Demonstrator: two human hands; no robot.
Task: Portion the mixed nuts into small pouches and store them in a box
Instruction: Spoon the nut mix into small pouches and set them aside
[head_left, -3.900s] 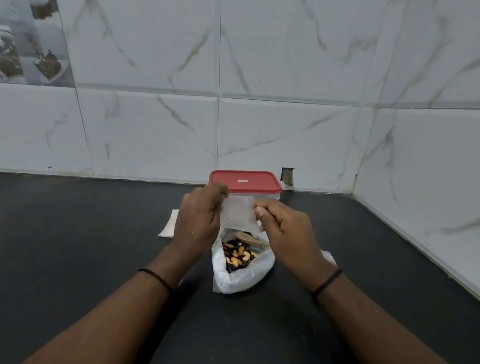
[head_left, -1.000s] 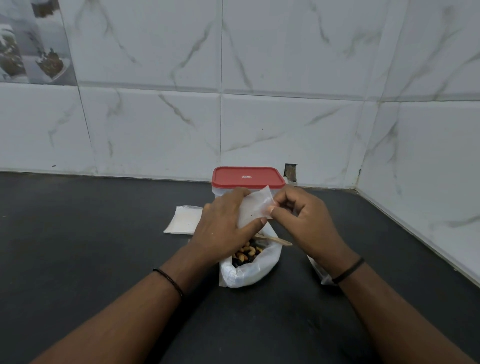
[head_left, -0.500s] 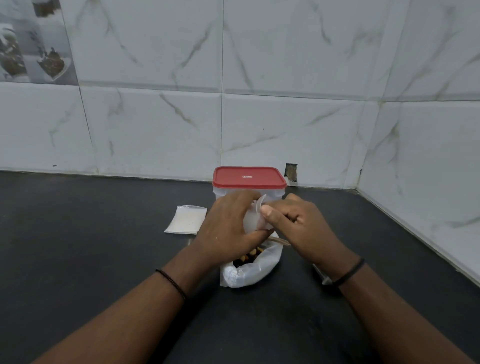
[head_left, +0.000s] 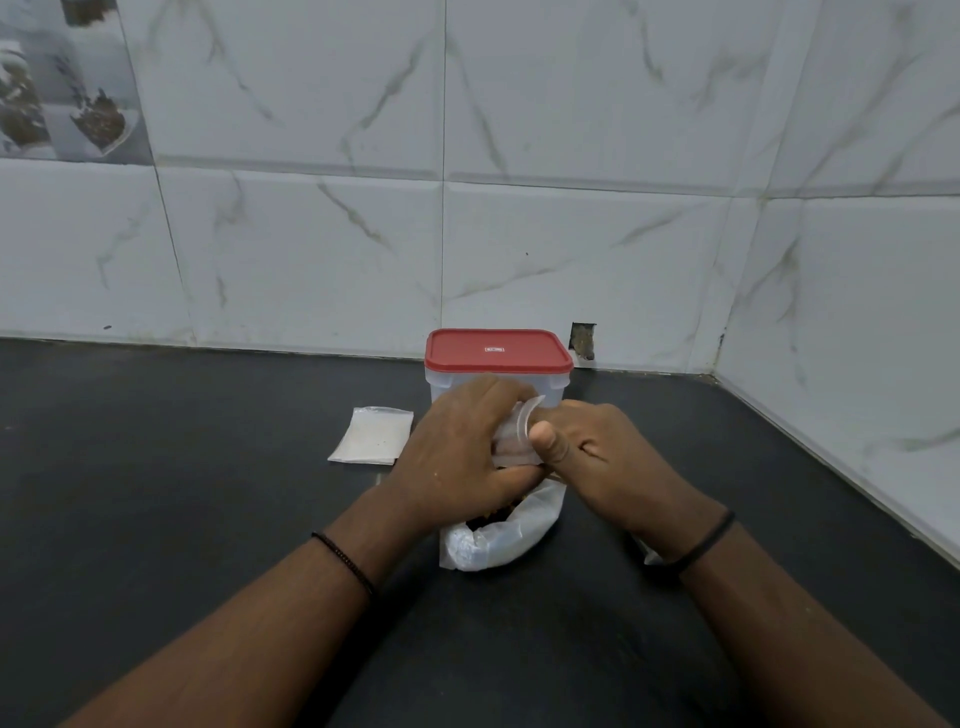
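holding the pouch (head_left: 514, 434) between both hands above the nut bag (head_left: 498, 540), your left hand (head_left: 457, 457) wraps it and your right hand (head_left: 587, 452) pinches its mouth. it looks thin, limp and slippery; grip the top edge. box (head_left: 497, 364) behind is lidded.

counter (head_left: 156, 493): dark | box (head_left: 496, 384) | bag (head_left: 498, 540) | pouch (head_left: 373, 435)

head cam | faces forward-down | close over countertop (head_left: 156, 519) corner
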